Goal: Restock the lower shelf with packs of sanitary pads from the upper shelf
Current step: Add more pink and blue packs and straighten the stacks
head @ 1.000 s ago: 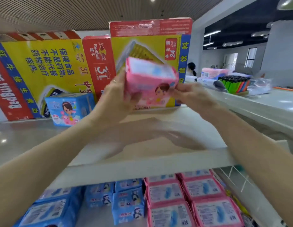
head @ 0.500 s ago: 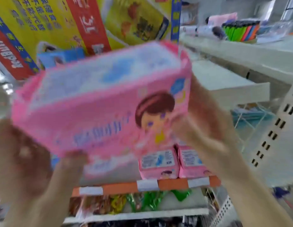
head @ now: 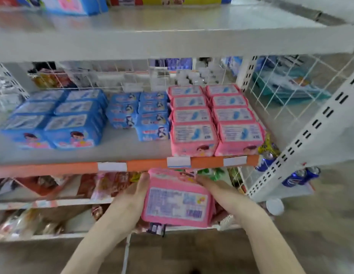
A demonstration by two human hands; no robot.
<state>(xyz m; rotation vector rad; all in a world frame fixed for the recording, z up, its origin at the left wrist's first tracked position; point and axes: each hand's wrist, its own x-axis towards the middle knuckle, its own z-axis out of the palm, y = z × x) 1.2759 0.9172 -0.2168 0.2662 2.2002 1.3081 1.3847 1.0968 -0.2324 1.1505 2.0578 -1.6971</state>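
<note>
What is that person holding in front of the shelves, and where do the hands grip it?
A pink pack of sanitary pads, held between both hands: the left hand grips its left side, the right hand its right side, below the orange-edged shelf.

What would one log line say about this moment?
stage: carrying | item: pink pack | left hand: holds its left side | right hand: holds its right side | position: below the orange-edged shelf | placed: not yet

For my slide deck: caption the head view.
Both hands hold a pink pad pack below the stocked lower shelf.
</note>
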